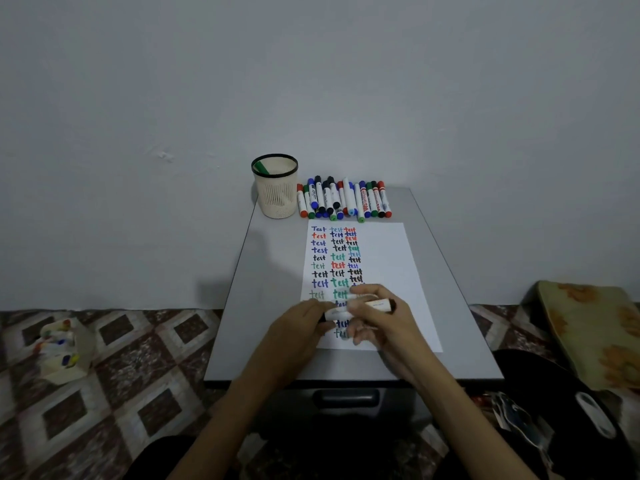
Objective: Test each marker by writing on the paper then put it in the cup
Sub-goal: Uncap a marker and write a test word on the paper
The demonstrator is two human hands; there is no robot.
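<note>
Paper (pixel 381 265): says "test" in many colours.
Left hand (pixel 298 327): fingers grip the marker (pixel 379 303).
Right hand (pixel 381 323): fingers grip it too.

Grey table (pixel 270 271); patterned floor (pixel 121 358) — floral cushion (pixel 588 323) at right.

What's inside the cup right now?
One green marker shows inside the cup, leaning against its left rim. The cup's wall hides the bottom, so anything lying lower down cannot be seen.
</note>
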